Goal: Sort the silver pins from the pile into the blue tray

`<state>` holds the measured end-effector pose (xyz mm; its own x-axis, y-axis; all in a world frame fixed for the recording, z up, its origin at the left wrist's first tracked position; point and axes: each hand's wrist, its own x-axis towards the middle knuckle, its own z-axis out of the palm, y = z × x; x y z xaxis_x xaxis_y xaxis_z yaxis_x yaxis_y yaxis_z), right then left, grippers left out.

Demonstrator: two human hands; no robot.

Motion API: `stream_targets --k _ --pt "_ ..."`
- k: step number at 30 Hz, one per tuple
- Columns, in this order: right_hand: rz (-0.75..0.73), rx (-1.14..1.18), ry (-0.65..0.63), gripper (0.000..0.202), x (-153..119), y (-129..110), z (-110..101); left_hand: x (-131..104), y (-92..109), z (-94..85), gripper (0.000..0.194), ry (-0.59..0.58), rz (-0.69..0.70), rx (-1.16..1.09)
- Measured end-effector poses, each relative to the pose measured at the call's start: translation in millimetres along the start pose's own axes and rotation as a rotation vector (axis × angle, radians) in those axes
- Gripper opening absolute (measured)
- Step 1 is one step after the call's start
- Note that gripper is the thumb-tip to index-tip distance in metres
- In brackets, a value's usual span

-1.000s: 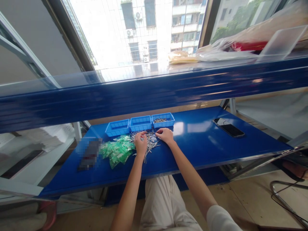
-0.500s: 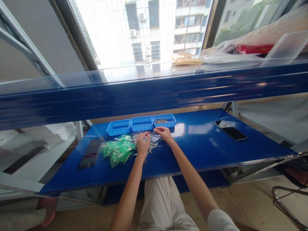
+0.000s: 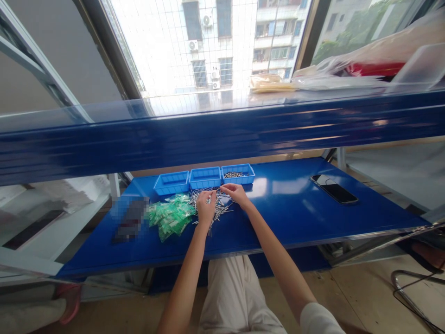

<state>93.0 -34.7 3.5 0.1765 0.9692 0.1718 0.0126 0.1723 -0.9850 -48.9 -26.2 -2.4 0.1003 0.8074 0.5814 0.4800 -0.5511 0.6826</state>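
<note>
Over a loose pile of thin metal pins (image 3: 219,211) my left hand (image 3: 206,206) has its thumb and fingers pinched together; what they hold is too small to name. Close by on the right, my right hand (image 3: 235,192) is also pinched, its fingertips near those of the left. Behind the hands stand three blue trays in a row: the left tray (image 3: 171,189) and the middle tray (image 3: 205,181) show no contents, and the right tray (image 3: 248,175) holds small metal pieces. Green plastic packets (image 3: 172,215) lie heaped left of the pile.
A phone (image 3: 334,189) lies on the right of the blue table (image 3: 278,222). A blurred dark object (image 3: 132,220) is at the left. A blue shelf (image 3: 222,132) spans above, with plastic bags (image 3: 333,81) on it. A person's foot shows at lower left.
My right hand has shifted slightly left, bringing its fingertips closer to my left hand. The trays and packets have stayed in place.
</note>
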Motion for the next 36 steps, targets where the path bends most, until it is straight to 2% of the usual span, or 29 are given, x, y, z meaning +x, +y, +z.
stream_targets --k 4,9,13,15,23,27,31,36 --pt "0.002 -0.011 -0.006 0.034 -0.6 -0.3 0.6 0.1 -0.2 -1.0 0.024 0.004 -0.021 -0.011" --pt "0.021 0.019 0.000 0.035 -0.8 -5.3 -0.4 0.1 2.1 -0.5 0.022 -0.088 0.058 -0.038" --pt "0.014 0.045 -0.088 0.033 -0.8 -5.6 0.1 -0.7 3.2 2.3 0.019 -0.151 0.107 0.009" --pt "0.013 0.053 -0.092 0.032 -0.8 -4.4 0.7 -0.9 3.7 2.6 0.017 -0.150 0.101 0.037" --pt "0.026 0.050 0.198 0.039 7.4 -1.2 -7.8 -0.8 5.4 -1.5 0.021 -0.080 -0.001 0.067" --pt "-0.061 0.071 0.230 0.043 13.3 1.0 -13.8 -1.4 5.4 -1.7 0.023 -0.063 -0.032 0.050" --pt "-0.125 -0.077 0.181 0.032 14.1 8.3 -12.6 -1.7 6.0 -1.9 0.022 -0.049 -0.031 0.041" --pt "-0.256 -0.480 0.033 0.021 6.1 20.2 -3.3 -1.3 5.4 -2.0 0.020 -0.054 -0.040 0.046"
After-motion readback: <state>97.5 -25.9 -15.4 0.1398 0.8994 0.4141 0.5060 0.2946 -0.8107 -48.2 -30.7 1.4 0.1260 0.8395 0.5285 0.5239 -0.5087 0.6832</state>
